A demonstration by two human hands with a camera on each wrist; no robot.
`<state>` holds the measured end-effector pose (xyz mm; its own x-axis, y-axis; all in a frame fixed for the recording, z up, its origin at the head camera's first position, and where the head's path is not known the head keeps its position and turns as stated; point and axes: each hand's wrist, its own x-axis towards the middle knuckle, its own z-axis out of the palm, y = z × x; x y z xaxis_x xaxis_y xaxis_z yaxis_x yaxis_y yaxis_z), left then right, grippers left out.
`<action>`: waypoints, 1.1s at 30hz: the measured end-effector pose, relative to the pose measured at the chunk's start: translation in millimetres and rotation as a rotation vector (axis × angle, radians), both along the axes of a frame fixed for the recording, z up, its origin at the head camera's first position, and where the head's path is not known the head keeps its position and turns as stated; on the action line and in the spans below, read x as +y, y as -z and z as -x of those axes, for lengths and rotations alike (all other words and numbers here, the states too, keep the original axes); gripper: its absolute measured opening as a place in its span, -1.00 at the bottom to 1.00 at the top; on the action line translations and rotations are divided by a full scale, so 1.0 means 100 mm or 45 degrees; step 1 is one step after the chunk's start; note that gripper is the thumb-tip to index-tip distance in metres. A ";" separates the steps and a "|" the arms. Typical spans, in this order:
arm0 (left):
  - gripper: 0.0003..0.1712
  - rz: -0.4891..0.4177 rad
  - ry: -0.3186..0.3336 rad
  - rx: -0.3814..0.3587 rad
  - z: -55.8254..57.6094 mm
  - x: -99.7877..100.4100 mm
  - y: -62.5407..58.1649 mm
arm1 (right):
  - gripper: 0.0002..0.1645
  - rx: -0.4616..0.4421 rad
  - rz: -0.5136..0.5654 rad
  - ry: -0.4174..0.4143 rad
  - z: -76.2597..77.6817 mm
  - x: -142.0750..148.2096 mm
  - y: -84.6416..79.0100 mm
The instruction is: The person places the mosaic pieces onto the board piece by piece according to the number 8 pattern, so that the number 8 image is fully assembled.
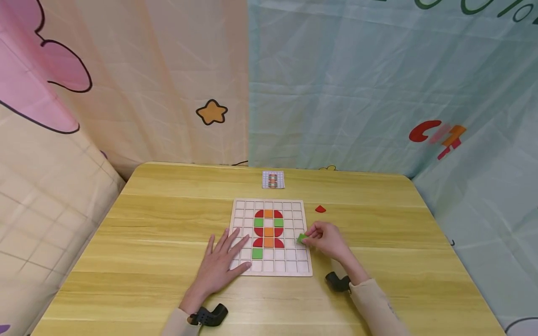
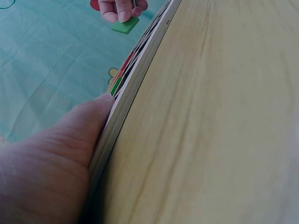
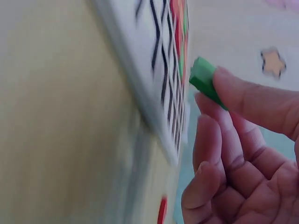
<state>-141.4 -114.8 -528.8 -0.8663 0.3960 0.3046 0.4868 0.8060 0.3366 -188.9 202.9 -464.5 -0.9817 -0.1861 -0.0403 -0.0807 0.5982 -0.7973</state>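
Observation:
A white gridded board (image 1: 297, 267) lies on the table, bearing red rounded pieces (image 1: 258, 214), orange squares (image 1: 268, 232) and several green squares (image 1: 257, 253) in a column pattern. My left hand (image 1: 218, 267) rests with spread fingers on the board's left edge; its thumb (image 2: 93, 112) lies by the lower-left green square. Over the board's right edge, my right hand (image 1: 329, 241) pinches a green square tile (image 3: 205, 79) between thumb and fingers. The tile is held above the grid, tilted in the right wrist view.
One loose red piece (image 1: 320, 209) with a curved edge lies on the table (image 1: 378, 224) right of the board. Behind the board is a small printed card (image 1: 265, 179) with a similar coloured pattern. Patterned curtains (image 1: 336, 93) hang beyond the table's back edge.

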 end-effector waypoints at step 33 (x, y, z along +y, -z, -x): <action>-0.22 0.020 -0.007 -0.022 0.00 0.00 -0.01 | -0.85 -0.035 -0.150 -0.265 -0.06 -0.54 0.11</action>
<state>-141.9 -114.9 -528.1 -0.8735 0.3958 0.2835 0.4767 0.8138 0.3325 -182.8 148.7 -476.0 -0.9208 -0.3769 -0.1001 -0.1911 0.6599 -0.7266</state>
